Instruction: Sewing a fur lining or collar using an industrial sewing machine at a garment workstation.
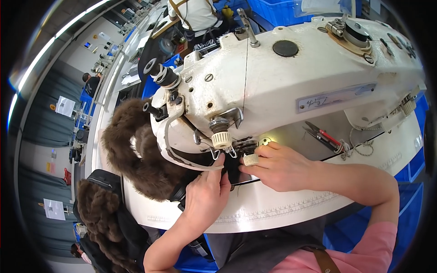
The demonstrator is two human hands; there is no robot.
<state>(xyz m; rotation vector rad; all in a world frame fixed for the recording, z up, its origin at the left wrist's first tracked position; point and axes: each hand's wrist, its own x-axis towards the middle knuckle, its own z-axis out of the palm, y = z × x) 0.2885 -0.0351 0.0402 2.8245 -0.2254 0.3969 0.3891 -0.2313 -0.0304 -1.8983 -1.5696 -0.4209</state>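
Observation:
A white sewing machine with worn paint fills the middle of the view. At its needle end lies dark fabric, gathered between my two hands. My left hand comes from the lower left, its index finger stretched up under the white wire guard and its thumb against the fabric. Bent fingers of my right hand grip the fabric's right side, close behind a cream knob. Fingertips of both hands are partly hidden by machine parts. Brown fur on the left seems joined to the dark fabric.
Red-handled snips lie under the machine arm beside a tangle of cord. A ruler scale runs along the white table. More dark fur-trimmed garment hangs at the left. Blue bins and a seated person are behind.

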